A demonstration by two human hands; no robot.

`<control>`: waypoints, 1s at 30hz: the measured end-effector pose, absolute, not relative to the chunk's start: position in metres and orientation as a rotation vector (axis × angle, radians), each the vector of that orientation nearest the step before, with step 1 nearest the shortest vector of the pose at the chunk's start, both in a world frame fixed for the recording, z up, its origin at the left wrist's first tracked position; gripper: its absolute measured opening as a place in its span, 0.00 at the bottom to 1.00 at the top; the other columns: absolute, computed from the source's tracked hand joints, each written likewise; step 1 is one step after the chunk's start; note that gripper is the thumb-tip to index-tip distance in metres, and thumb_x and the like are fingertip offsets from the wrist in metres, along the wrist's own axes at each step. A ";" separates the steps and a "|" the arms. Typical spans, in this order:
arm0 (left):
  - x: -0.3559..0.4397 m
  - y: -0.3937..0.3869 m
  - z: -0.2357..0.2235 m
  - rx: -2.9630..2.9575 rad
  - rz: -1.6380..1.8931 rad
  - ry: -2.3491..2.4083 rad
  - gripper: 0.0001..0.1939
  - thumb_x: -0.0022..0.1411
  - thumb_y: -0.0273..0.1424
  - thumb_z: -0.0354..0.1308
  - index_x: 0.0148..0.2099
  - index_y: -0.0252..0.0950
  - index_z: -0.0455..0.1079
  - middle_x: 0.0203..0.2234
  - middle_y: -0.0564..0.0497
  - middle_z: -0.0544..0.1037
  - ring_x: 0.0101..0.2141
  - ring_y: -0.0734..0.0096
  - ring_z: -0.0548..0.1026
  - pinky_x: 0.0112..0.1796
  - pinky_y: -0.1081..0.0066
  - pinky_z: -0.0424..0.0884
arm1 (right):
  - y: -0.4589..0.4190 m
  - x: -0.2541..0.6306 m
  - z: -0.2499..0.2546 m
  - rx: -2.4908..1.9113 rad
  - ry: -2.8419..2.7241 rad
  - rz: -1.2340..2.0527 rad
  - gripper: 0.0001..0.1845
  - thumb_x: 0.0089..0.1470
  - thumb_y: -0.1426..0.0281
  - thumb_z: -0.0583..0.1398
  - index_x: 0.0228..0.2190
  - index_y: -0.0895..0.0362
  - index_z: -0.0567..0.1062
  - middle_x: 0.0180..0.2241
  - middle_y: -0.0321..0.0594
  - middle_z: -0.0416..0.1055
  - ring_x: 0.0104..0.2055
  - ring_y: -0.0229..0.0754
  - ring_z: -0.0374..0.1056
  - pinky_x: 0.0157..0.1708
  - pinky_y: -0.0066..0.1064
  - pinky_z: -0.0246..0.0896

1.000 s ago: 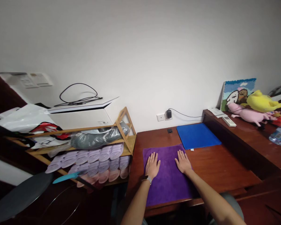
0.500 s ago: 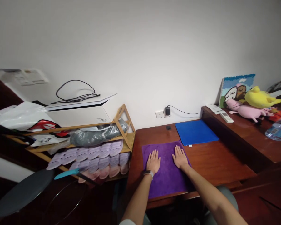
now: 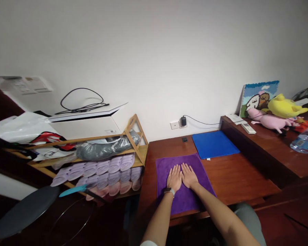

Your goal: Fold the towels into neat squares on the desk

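Observation:
A purple towel (image 3: pixel 164 167) lies spread flat on the brown wooden desk (image 3: pixel 236 177), its near edge at the desk's front. My left hand (image 3: pixel 174 178) rests palm down on the middle of the towel, fingers stretched out, with a watch on the wrist. Right beside it, my right hand (image 3: pixel 189 176) also lies flat on the cloth, and the two hands touch or nearly touch along the thumbs. Behind the towel and to the right is a flat blue cloth (image 3: pixel 215 144) with a small white tag.
Left of the desk stands a wooden rack (image 3: pixel 141 150) holding purple slippers (image 3: pixel 115 164) and a white box (image 3: pixel 89 126). A higher brown surface on the right carries plush toys (image 3: pixel 267 120), a remote control (image 3: pixel 248 128) and a plastic bottle (image 3: pixel 304 141). A black plug (image 3: pixel 183 121) sits in the wall socket.
Both hands have slid inward over the towel, from apart to side by side at its middle. The towel's near right part looks spread a little further right.

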State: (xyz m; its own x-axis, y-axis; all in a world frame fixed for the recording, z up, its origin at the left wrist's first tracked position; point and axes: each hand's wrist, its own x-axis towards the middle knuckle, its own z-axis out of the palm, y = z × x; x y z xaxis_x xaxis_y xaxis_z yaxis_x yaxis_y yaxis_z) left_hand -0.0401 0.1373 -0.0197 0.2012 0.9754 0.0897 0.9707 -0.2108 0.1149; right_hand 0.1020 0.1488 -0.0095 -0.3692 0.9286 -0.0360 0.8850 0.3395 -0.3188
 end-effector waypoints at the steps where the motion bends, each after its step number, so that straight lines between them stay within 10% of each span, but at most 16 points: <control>1: -0.043 0.134 -0.018 2.409 0.219 1.961 0.31 0.77 0.38 0.30 0.76 0.39 0.51 0.73 0.50 0.57 0.72 0.66 0.52 0.71 0.57 0.50 | 0.148 0.105 -0.009 -1.662 -2.454 0.437 0.37 0.69 0.60 0.36 0.73 0.60 0.47 0.75 0.42 0.40 0.77 0.44 0.33 0.73 0.43 0.27; 30: -0.060 0.023 -0.031 2.483 0.347 2.038 0.30 0.77 0.40 0.38 0.74 0.38 0.56 0.72 0.44 0.60 0.71 0.60 0.57 0.68 0.51 0.56 | 0.041 0.113 -0.022 -1.595 -2.413 0.294 0.36 0.72 0.57 0.38 0.72 0.62 0.51 0.74 0.46 0.45 0.76 0.47 0.39 0.74 0.47 0.32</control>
